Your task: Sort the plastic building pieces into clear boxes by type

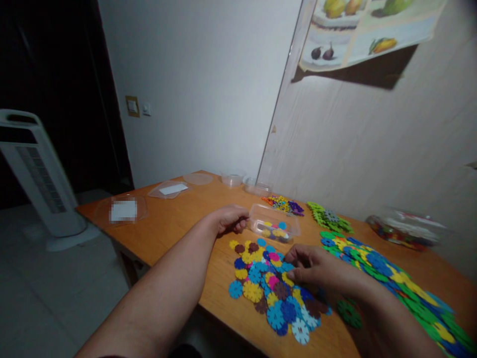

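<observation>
My left hand point(231, 219) rests on the wooden table point(179, 223) with its fingers curled against the left end of a clear plastic tub point(275, 223) that holds a few coloured snowflake discs. My right hand point(311, 266) lies on a loose pile of multicoloured snowflake discs point(270, 288), fingertips pinched around one disc at the pile's upper right. Whether that disc is lifted I cannot tell.
A long spread of blue, green and yellow discs point(391, 278) runs along the right. Small piles point(285, 204) and green discs point(328, 218) lie behind the tub, a full clear bag point(404, 229) at the wall. Clear lids and tubs point(171, 189) sit far left; a fan point(37, 174) stands on the floor.
</observation>
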The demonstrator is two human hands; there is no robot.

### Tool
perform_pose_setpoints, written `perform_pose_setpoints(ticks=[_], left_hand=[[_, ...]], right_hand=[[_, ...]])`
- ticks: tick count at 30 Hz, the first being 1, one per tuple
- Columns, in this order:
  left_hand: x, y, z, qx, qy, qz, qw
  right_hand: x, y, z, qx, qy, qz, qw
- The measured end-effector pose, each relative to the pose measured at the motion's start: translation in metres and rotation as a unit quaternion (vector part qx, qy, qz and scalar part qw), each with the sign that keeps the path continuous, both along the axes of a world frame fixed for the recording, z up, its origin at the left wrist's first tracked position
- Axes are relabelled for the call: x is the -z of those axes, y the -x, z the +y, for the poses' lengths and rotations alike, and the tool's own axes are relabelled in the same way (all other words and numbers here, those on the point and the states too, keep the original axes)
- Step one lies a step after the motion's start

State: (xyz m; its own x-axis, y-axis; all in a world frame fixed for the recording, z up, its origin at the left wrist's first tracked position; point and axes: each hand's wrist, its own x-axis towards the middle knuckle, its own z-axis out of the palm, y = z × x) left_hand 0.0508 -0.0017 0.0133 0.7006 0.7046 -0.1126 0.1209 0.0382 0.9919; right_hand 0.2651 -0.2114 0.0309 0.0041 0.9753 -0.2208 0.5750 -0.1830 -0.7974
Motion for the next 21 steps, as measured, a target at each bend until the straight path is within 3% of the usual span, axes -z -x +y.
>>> perform_pose_setpoints(ticks=[3, 8, 13, 17, 19, 21], left_hand=[[0.0, 0.0, -0.001, -0.002, 0.002, -0.003, 1.0], [-0.001, 0.0, 0.0, -0.002, -0.004, 0.001, 1.0], [-0.001, 0.0, 0.0, -0.004, 0.006, 0.005, 1.0], [-0.002, 0.0, -0.001, 0.0, 0.004, 0.004, 1.0], [-0.002, 0.0, -0.002, -0.002, 0.004, 0.004, 1.0], [-0.003, 0.0, -0.002, -0.005, 0.004, 0.002, 1.0]], right_hand=[[0.007, -0.002, 0.004, -0.011, -0.016, -0.044, 0.999], [0.008, -0.002, 0.008, -0.003, -0.007, -0.015, 1.0], [-0.004, 0.003, 0.011, 0.085, -0.119, 0.012, 0.989], [-0.018, 0.004, 0.015, 0.174, -0.264, 0.072, 0.946], [-0.022, 0.001, 0.014, 0.194, -0.279, 0.066, 0.938], [-0.023, -0.004, 0.011, 0.179, -0.238, 0.022, 0.954]])
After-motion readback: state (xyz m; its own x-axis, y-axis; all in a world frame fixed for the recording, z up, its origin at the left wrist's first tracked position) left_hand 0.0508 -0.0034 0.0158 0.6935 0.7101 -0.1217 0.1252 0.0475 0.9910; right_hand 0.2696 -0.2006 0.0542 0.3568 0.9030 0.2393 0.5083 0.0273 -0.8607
